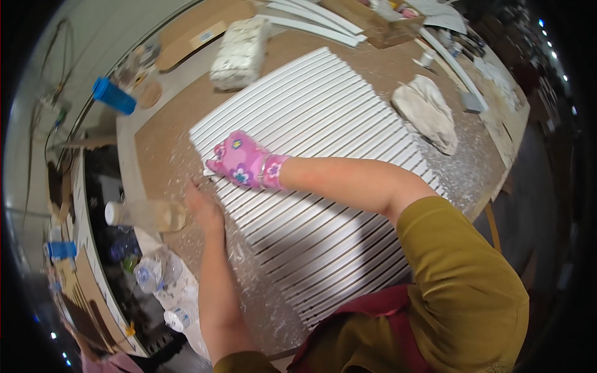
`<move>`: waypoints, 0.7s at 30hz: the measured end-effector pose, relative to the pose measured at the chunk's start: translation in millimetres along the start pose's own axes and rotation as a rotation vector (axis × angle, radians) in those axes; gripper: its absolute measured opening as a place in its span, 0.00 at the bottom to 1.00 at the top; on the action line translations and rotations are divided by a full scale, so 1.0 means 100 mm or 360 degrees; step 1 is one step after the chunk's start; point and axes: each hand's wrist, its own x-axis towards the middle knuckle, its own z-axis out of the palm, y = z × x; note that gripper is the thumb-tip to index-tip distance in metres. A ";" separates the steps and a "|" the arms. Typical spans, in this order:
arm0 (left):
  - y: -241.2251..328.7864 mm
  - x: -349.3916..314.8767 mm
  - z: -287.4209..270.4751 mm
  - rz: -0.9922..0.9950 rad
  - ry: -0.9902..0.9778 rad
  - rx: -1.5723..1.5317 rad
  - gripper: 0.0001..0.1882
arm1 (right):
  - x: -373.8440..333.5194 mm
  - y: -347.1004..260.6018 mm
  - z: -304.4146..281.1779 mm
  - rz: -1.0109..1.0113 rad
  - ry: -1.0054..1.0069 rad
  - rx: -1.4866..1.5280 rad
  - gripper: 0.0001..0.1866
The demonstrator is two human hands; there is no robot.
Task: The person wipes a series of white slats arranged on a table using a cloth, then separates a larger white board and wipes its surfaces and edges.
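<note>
My right hand in a pink flower-patterned glove (244,163) curls at the left ends of long white slats (311,102) spread across the brown board (163,140); its grip (fingertips hidden) I can't tell. My bare left hand (205,206) is just beside them, finger pose unclear. My maroon cloth (367,304) cuts off the nearest slats.
</note>
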 end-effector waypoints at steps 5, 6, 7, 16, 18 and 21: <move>0.10 -0.03 -0.03 0.0057 0.0203 0.0026 0.29 | -1.08 1.45 -0.61 0.0776 0.0452 0.0191 0.21; 0.13 -0.02 -0.02 0.0071 0.0201 0.0020 0.29 | -1.36 1.79 -0.80 0.1024 0.0554 0.0359 0.22; 0.16 -0.02 -0.02 0.0083 0.0198 0.0020 0.29 | -1.59 2.20 -0.91 0.1251 0.0595 0.0034 0.17; -0.04 -0.01 -0.01 -0.0088 -0.0072 0.0281 0.27 | -1.95 2.51 -0.82 0.0627 0.0403 -0.0620 0.19; -0.09 -0.07 0.05 0.0015 0.0035 0.0180 0.30 | -1.81 2.60 -0.85 0.0638 0.0692 -0.0573 0.17; 0.11 -0.05 0.02 -0.0141 -0.0107 0.0168 0.31 | -1.02 1.59 -0.68 0.0196 0.0485 -0.0043 0.15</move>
